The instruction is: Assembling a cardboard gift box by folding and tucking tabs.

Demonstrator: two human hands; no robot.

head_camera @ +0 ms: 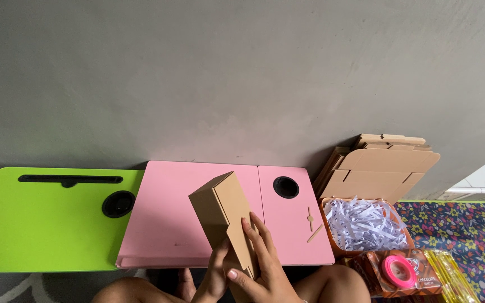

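Observation:
A small brown cardboard box is held tilted above the front edge of the pink lap table. My right hand lies flat against the box's right side, fingers spread along a flap. My left hand grips the box from underneath, mostly hidden behind it. Both hands hold the same box over my knees.
A green lap table stands to the left. At right, a stack of flat cardboard blanks leans on the grey wall, above an orange tray of white paper shreds. A pink tape roll and packets lie on the flowered mat.

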